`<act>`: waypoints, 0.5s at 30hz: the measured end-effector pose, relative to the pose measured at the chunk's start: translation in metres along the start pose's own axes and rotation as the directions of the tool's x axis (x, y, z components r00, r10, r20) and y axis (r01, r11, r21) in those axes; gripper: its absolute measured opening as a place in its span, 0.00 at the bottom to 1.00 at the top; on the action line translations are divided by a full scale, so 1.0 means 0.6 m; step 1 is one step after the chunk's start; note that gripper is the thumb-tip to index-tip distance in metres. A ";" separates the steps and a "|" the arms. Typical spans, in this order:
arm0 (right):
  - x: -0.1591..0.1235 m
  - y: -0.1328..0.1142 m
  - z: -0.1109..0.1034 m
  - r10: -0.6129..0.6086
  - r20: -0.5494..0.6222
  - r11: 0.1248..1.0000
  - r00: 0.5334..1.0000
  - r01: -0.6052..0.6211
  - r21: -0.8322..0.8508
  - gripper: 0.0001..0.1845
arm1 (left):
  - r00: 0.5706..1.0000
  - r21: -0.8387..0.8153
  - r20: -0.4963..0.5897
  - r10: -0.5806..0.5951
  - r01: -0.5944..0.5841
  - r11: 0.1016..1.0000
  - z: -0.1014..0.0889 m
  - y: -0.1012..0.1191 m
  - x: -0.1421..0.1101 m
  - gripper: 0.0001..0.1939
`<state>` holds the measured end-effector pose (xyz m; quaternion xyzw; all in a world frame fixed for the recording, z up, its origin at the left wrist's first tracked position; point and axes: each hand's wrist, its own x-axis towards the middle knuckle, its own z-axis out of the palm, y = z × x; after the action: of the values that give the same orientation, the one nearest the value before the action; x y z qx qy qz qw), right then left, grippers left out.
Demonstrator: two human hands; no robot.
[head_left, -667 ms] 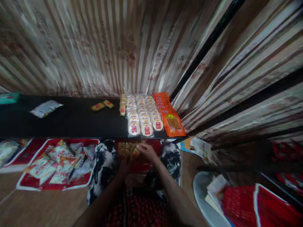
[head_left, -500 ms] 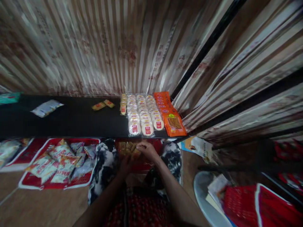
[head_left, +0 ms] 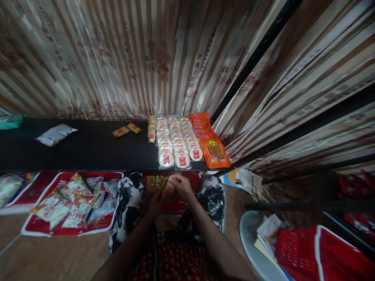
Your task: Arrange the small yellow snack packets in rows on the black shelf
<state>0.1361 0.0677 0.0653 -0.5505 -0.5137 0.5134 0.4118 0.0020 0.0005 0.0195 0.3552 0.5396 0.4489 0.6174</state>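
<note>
Between my knees, both hands meet over a red basket that holds several small golden snack packets. The fingers of my right hand pinch the upper end of one golden snack packet. My left hand is in shadow at the lower side of the same packet, its fingers closed around it as far as I can see. On the black shelf just beyond stand rows of round white crackers in clear wrappers, with a short row of golden packets along their left side.
Orange snack bags overlap at the shelf's right end. Two loose golden packets, a white bag and a teal packet lie further left. A red basket of snack bags sits left; a grey stool stands right.
The golden packet between my hands has tilted more upright and shows more clearly. My right hand has shifted slightly; the things on the shelf stay as they were.
</note>
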 end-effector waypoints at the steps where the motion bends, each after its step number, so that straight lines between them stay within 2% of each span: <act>1: 0.000 0.000 0.000 -0.006 -0.007 1.000 1.000 0.006 -0.006 0.13 | 1.000 -0.018 0.003 -0.016 0.016 1.000 0.000 -0.001 0.001 0.25; 6: -0.002 0.001 -0.007 0.047 -0.030 0.999 0.998 -0.047 0.006 0.16 | 0.996 -0.112 -0.001 -0.091 0.090 0.990 -0.005 -0.004 0.004 0.29; 10: -0.007 0.014 -0.016 0.119 0.030 0.991 0.992 -0.121 0.061 0.18 | 0.996 -0.148 0.003 -0.091 0.090 0.985 -0.007 -0.003 0.004 0.30; 15: -0.011 0.021 -0.019 0.083 0.018 0.996 0.996 -0.083 0.028 0.16 | 0.996 -0.146 0.023 -0.082 0.085 0.986 -0.007 -0.007 0.006 0.29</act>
<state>0.1496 0.0606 0.0556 -0.5611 -0.4864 0.5419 0.3936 -0.0013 0.0021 0.0140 0.2899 0.5142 0.4580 0.6647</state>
